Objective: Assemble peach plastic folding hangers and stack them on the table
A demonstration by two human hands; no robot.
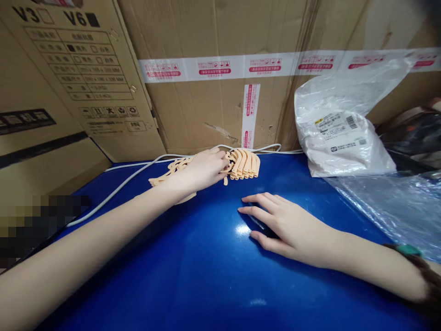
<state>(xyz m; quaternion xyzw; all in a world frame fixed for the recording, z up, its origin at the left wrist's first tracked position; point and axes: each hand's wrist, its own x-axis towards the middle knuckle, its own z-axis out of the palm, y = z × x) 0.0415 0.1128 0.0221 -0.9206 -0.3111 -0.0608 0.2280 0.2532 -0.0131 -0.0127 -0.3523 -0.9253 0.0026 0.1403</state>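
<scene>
My left hand (203, 169) reaches to the back of the blue table (193, 276) and its fingers close on a row of flat peach-coloured plastic pieces (245, 164) stacked on edge. More of the same pieces (164, 174) lie spread out under and left of that hand. My right hand (280, 220) rests on the table nearer to me, fingers stretched out and slightly spread, palm down over a small dark thing (259, 224) that is mostly hidden.
Large cardboard boxes (213, 101) form a wall behind the table and on the left. A white cable (120, 184) runs along the back edge. A white plastic bag with labels (341, 138) stands at back right, with clear plastic sheeting (396, 202) in front of it.
</scene>
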